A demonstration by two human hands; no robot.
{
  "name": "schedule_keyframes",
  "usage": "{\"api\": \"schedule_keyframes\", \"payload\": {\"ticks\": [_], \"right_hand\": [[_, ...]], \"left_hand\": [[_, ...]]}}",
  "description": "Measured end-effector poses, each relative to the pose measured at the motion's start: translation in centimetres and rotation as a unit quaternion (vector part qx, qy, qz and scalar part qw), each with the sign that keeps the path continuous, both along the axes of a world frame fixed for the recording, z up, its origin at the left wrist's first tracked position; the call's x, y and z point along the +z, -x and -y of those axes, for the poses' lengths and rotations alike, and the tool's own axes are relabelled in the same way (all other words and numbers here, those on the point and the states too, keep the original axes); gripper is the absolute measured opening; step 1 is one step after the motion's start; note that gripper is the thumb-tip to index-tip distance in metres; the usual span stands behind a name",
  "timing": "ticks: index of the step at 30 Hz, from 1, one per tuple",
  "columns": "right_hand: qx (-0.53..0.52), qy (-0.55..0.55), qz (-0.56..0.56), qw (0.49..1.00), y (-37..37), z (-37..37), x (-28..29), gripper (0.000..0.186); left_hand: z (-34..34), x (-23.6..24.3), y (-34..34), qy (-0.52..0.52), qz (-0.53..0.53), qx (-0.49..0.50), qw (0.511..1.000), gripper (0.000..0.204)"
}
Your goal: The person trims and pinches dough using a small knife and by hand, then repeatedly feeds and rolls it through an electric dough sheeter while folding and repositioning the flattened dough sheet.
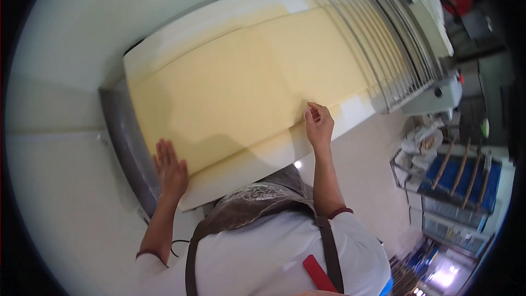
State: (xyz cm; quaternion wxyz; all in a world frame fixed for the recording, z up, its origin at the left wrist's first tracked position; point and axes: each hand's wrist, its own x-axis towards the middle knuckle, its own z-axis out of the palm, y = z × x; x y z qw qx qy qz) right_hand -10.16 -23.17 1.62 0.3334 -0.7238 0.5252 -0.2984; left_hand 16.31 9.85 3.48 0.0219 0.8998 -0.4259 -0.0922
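A broad, flat yellow dough sheet lies over a white belt dusted yellow along its edges. A seam or layer edge crosses the sheet near its middle. My left hand lies flat with fingers stretched out at the sheet's near left corner. Over its near edge, right of the middle, is my right hand, thumb and fingertips drawn together in a pinch. Whatever sits between those fingertips, if anything, is too small to make out. The sheet's far right end runs beneath a guard of metal bars.
A grey metal edge borders the belt at the left, beside a pale wall. Right of me, past the floor, stands a rack with wooden sticks and a blue panel. I wear a dark apron.
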Motion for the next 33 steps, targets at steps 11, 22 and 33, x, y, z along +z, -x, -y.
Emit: {"api": "schedule_keyframes", "payload": {"ticks": [11, 22, 33], "right_hand": [[-0.152, 0.073, -0.151, 0.974, 9.1, 11.5, 0.1, 0.061], [-0.216, -0.077, 0.455, 0.860, 6.5, 14.6, -3.0, 0.055], [-0.159, -0.347, 0.384, 0.841, 7.3, 18.2, 0.2, 0.040]], "left_hand": [[26.4, -1.8, -5.7, 0.089, 0.032, -0.165, 0.982, 0.070], [57.2, -3.6, -1.4, 0.172, -0.160, -0.224, 0.946, 0.064], [65.4, -0.1, -1.8, -0.074, -0.350, -0.155, 0.921, 0.058]]}}
